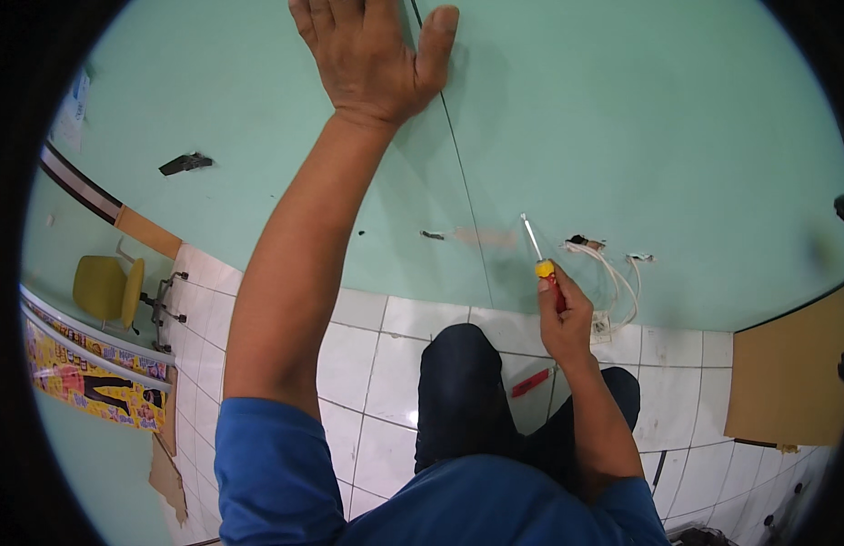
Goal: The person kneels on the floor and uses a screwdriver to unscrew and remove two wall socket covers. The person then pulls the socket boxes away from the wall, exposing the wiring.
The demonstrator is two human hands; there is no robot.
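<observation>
My left hand point(375, 68) presses flat against the pale green wall point(704, 136), fingers stretched upward beside a thin dark line point(457, 150) that runs down it. In my right hand point(569, 318) is a screwdriver point(532, 240) with a red and yellow handle, its metal shaft pointing up toward the wall. Whether the tip touches the wall, I cannot tell. Just right of it, white cables point(627, 282) come out of a ragged hole point(586, 243). A white socket point(601, 326) hangs by them near the floor. Left of the screwdriver is a small slot point(432, 236) in the wall.
On the white tiled floor point(360, 369), a red-handled tool point(531, 382) lies between my knees. A green chair point(113, 287) and a colourful printed panel point(95, 373) stand at left. At right is a brown board point(790, 373). A dark opening point(185, 164) shows in the wall at upper left.
</observation>
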